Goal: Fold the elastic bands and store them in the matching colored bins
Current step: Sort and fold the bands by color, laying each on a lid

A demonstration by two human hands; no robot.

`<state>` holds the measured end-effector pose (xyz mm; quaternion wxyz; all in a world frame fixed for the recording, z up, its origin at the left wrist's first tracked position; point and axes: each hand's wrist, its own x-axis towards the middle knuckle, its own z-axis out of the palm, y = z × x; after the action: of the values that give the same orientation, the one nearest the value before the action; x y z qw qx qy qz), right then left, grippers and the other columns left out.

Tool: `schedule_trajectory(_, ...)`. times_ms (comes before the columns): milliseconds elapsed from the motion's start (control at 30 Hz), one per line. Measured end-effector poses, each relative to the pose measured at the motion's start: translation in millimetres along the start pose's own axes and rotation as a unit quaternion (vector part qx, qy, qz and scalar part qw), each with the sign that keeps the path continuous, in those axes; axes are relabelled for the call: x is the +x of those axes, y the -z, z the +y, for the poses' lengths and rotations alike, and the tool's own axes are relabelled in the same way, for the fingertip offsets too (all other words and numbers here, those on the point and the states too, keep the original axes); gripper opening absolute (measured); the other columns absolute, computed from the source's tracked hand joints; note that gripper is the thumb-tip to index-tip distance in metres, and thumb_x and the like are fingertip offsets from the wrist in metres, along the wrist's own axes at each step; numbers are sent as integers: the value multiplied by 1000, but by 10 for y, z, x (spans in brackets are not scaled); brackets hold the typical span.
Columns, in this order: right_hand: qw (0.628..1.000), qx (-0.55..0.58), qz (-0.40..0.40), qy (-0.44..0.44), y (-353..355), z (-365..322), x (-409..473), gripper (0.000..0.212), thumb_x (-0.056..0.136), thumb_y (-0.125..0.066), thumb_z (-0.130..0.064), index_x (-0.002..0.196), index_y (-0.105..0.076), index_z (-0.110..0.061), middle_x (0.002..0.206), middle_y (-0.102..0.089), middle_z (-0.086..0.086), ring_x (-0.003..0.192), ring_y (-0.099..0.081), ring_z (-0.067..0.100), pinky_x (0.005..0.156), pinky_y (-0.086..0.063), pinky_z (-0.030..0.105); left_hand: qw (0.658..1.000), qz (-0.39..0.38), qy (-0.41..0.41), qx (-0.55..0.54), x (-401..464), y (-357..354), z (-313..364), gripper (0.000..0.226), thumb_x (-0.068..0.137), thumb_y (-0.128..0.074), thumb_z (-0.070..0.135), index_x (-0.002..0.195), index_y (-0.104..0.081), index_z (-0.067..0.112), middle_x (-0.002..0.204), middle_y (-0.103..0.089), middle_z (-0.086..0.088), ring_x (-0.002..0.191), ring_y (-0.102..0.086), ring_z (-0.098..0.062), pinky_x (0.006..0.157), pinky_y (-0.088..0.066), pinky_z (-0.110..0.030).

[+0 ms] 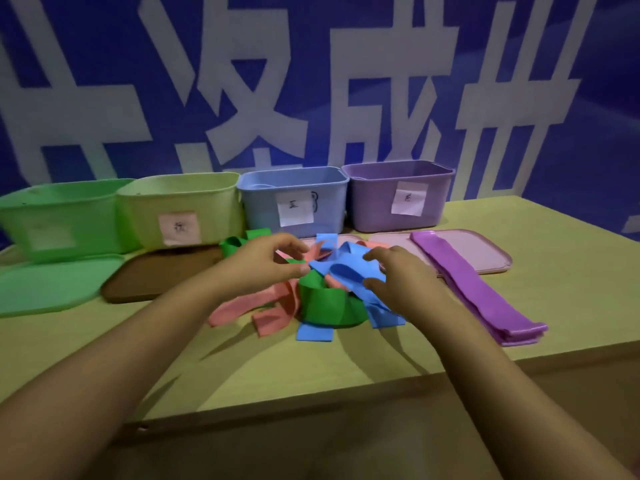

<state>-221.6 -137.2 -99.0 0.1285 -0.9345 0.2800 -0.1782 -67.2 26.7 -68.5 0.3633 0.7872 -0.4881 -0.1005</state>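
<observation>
Nearest, two bare forearms reaching forward over the pale yellow-green worktop [346, 368] to a tangled heap of flat elastic bands at its middle. Left hand [266, 263] curled, thumb and fingertips pinching a corner of the blue elastic band [341, 268] atop the heap. Right hand [398, 278] also on that blue elastic band, fingers bent and gripping its right edge (thumb low, forefinger higher). Under the blue one, a wide green elastic band [329, 304] standing in a loop, with salmon-pink elastic bands [273, 306] spilling leftward and toward the near edge; another blue end lying flat at the front of the heap. Tangled together, all touching.

To the right, a folded purple elastic band [485, 299] laid in a long flat stack, its far end resting on a pink plastic lid [485, 251], its near end on the worktop. Left of the heap, a brown plastic lid [162, 275], and beyond that a green plastic lid [52, 289], both flat.

Behind, a row of four plastic bins, side by side: green bin [59, 216], yellow-green bin [180, 206], blue bin [294, 199], purple bin [398, 192]. Paper labels on the fronts of the latter three, writing too small to read. Contents of bins not discernible.

Farthest, a blue wall [311, 81] with large white characters.
</observation>
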Motion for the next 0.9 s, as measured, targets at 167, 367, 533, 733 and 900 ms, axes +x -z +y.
schedule_trajectory(167, 994, -67, -51, -67, -208, 1, 363, 41, 87, -60, -28, 127, -52, -21, 130, -51, 7, 117, -50, 29, 95, -42, 38, 998, 5, -1, -55, -292, 31, -89, 29, 82, -71, 19, 110, -62, 21, 108, -65, 3, 98, -64, -16, 86, -54, -28)
schedule_trajectory(367, 991, -114, 40, -60, -151, -21, 424, 28, 89, -47, -15, 109, -66, -18, 109, -64, 11, 99, -58, 32, 70, -39, 28, 993, 6, -11, -121, -412, 31, -53, 25, 84, -67, 12, 107, -61, 19, 109, -64, -4, 93, -64, -17, 82, -54, -28)
schedule_trajectory(533, 988, -38, 139, -52, 62, -83, 402, 24, 91, -48, -19, 105, -68, -21, 106, -67, 12, 98, -58, 35, 66, -40, 30, 993, 11, -10, -114, -407, 36, 39, 23, 86, -66, 16, 109, -63, 15, 104, -65, 5, 89, -64, -18, 79, -54, -30)
schedule_trajectory(733, 926, 338, 167, 8, 369, -321, 369, 32, 89, -45, -5, 107, -67, -19, 109, -66, 1, 97, -60, 20, 83, -53, 30, 983, 89, -20, -157, -282, 44, 224, 7, 91, -58, 30, 97, -61, 28, 98, -66, 6, 96, -62, -15, 86, -52, -33)
schedule_trajectory(900, 870, 416, 247, 91, 722, -580, 243, 6, 90, -60, -20, 89, -59, -25, 85, -58, -17, 81, -56, 2, 70, -50, 16, 960, 182, -43, -208, -178, 184, 537, 19, 92, -52, 38, 103, -60, 25, 104, -64, 8, 102, -59, -10, 96, -48, -39)
